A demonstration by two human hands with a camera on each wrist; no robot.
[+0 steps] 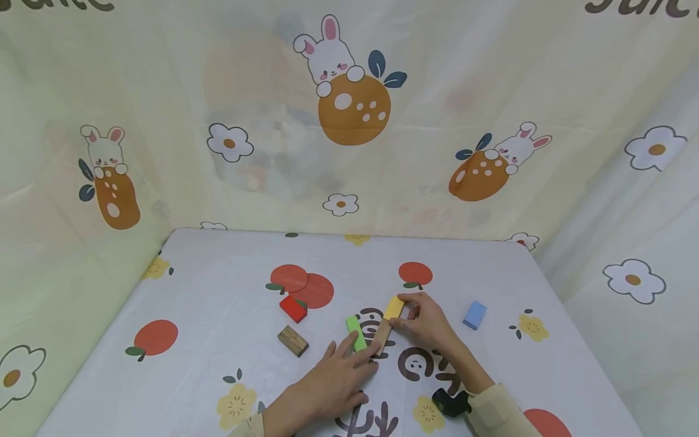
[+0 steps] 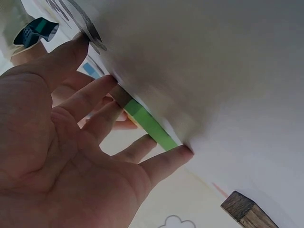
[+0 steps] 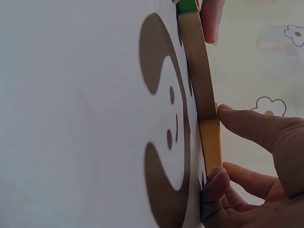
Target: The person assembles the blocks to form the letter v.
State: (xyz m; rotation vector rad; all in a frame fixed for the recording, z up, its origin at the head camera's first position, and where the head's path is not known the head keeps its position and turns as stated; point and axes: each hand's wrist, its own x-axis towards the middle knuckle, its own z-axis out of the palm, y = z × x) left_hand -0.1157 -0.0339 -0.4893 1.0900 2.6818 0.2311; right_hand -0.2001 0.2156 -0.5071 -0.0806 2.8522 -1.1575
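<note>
In the head view my right hand (image 1: 425, 321) pinches a yellow block (image 1: 394, 308) lengthwise, thumb at one end and fingers at the other. A plain tan wooden block (image 1: 383, 335) lies end to end with it. The right wrist view shows the yellow block (image 3: 211, 145) meeting the tan block (image 3: 197, 66) with the thumb at their joint. My left hand (image 1: 335, 379) has its fingers spread, fingertips at the green block (image 1: 356, 332) and at the near end of the tan one. Seen from the left wrist, the green block (image 2: 152, 124) lies beyond those fingers (image 2: 164, 164).
Left of the hands lie a red block (image 1: 293, 309) and a dark wood-grain block (image 1: 293, 341). A blue block (image 1: 474, 315) sits to the right. Fruit and flower prints cover the white tablecloth (image 1: 207, 291); a printed curtain (image 1: 262, 79) hangs behind it.
</note>
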